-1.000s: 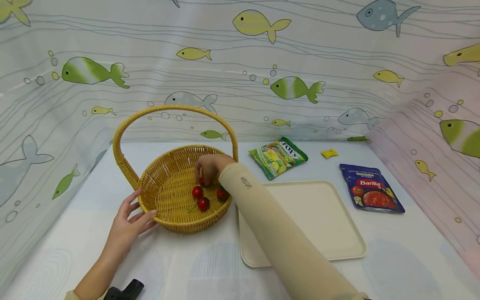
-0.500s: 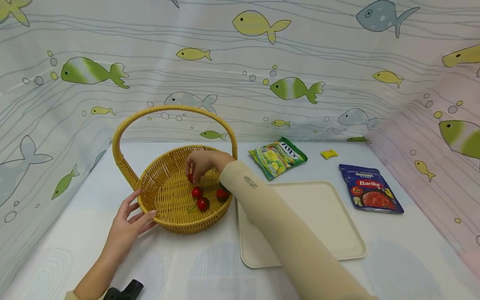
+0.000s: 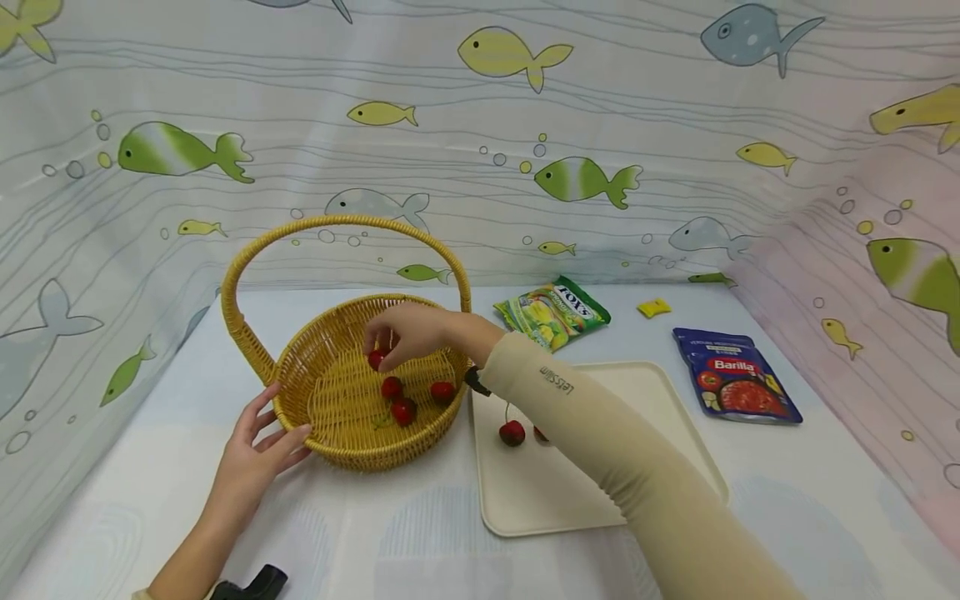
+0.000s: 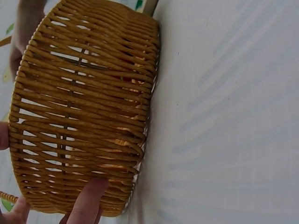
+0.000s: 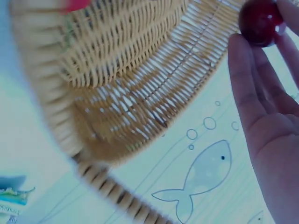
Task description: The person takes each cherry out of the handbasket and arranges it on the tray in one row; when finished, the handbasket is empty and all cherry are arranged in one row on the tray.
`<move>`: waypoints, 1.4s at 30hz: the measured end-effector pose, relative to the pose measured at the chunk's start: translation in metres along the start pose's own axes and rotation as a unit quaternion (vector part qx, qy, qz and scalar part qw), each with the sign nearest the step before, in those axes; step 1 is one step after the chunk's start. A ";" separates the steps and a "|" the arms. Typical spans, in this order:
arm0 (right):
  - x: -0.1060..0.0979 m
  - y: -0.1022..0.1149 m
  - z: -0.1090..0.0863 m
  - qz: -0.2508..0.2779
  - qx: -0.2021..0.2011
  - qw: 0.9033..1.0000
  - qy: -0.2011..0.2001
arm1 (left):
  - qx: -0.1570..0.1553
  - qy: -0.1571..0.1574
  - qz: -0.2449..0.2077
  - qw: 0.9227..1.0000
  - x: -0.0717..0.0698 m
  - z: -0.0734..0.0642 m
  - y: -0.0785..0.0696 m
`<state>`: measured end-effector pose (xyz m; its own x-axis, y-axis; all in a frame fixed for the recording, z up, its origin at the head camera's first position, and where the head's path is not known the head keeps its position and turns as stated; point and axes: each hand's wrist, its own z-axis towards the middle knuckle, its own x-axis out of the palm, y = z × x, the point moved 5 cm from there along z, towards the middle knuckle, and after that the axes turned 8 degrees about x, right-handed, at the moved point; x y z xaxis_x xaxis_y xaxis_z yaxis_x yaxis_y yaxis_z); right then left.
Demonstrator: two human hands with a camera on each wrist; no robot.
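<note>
My right hand (image 3: 412,333) pinches a dark red cherry (image 5: 263,22) between thumb and fingertips, over the inside of the woven basket (image 3: 322,417). Below it on the basket floor lie a cherry (image 3: 392,387), another with a green stem (image 3: 382,422), and a third (image 3: 442,392) near the right wall. My left hand (image 3: 258,446) holds the basket's front left rim; in the left wrist view one finger (image 4: 88,200) presses the outer wall. On the cream tray (image 3: 570,500) rests a stemmed cherry (image 3: 512,432), with one more partly hidden by my right sleeve.
The basket's tall hooped handle (image 3: 345,221) arches over it. Behind the tray lies a green Fox's candy bag (image 3: 555,312), with a small yellow wrapped candy (image 3: 654,307) farther right. A blue Barilla pouch (image 3: 737,377) lies right of the tray. A fish-patterned curtain (image 3: 480,183) surrounds the table.
My right hand has raised the cherry slightly off the basket floor and shifted left. The right forearm has swung up and right, uncovering cherries on the tray. My left hand stays at the rim.
</note>
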<state>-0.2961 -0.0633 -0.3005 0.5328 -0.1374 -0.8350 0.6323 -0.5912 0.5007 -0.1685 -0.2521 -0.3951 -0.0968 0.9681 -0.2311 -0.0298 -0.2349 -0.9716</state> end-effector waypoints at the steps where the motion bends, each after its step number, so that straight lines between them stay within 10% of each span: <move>1: 0.000 0.000 -0.004 -0.002 -0.009 1.000 -0.004 | 0.000 0.000 0.000 1.000 0.000 0.000 0.000; 26: 0.001 -0.024 -0.108 0.033 -0.096 0.991 -0.089 | 0.016 -0.003 -0.007 1.000 0.000 -0.002 -0.001; 42: 0.024 -0.062 -0.163 0.038 -0.016 0.992 -0.122 | 0.028 0.002 -0.015 0.999 0.000 -0.001 -0.001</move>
<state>-0.2312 0.0991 -0.3140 0.4301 -0.3716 -0.8227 0.6152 -0.5463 0.5684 -0.1680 -0.2515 -0.3944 -0.0909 0.9753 -0.2015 -0.0893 -0.2096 -0.9737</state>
